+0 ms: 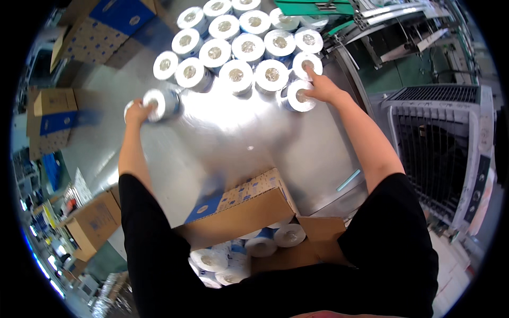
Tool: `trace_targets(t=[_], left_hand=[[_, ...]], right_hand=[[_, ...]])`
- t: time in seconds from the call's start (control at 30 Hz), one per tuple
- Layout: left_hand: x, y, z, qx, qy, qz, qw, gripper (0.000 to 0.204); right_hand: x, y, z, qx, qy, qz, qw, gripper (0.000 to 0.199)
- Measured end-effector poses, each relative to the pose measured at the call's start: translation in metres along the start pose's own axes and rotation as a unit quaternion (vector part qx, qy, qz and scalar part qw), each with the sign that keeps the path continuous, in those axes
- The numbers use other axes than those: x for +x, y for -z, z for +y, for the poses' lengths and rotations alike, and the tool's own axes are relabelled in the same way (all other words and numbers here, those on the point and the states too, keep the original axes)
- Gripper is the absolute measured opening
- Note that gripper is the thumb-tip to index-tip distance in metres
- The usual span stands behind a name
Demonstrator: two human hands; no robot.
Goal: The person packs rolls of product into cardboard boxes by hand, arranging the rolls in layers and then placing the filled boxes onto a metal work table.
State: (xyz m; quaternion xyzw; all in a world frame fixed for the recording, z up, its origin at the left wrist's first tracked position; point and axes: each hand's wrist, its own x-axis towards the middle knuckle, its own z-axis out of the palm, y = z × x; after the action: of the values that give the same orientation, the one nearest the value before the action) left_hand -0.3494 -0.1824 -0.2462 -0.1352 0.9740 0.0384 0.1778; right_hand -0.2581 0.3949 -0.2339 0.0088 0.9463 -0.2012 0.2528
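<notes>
My left hand (137, 112) reaches to the left side of the metal table and grips a plastic-wrapped toilet paper roll (168, 104). A second roll, largely hidden, shows at the outer side of that hand. At the right edge of the group, my right hand (324, 89) has fingers pressed into the core ends of two rolls, an upper roll (313, 60) and a lower roll (295, 102). Several more upright wrapped rolls (236, 77) stand close together beyond my hands. Close to my body, an open cardboard box (238, 216) holds several rolls (290, 236).
The metal table (222, 143) stretches between my arms. Cardboard boxes stand at the far left (101, 40) and left (52, 119), with another lower left (95, 222). A grey slatted machine (440, 153) is on the right, a green-edged metal frame (366, 21) beyond.
</notes>
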Motion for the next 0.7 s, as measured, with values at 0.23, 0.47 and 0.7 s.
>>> trace_targets(t=[0.23,0.47,0.7], left_hand=[[-0.159,0.102,-0.012,-0.26,-0.098,-0.048,0.959,0.037],[-0.406,0.177,0.017,-0.742,-0.094,-0.161,0.644,0.037],[-0.502,0.133,0.073,-0.416,-0.225,-0.234,0.85,0.032]], right_hand=[[-0.043,-0.036,0.006,0.031,-0.011,0.05,0.998,0.073],[-0.148,-0.085,0.024,0.14,0.013,0.1,0.985,0.066],[-0.257,0.052,-0.009,0.297,-0.001,0.273,0.915,0.068]])
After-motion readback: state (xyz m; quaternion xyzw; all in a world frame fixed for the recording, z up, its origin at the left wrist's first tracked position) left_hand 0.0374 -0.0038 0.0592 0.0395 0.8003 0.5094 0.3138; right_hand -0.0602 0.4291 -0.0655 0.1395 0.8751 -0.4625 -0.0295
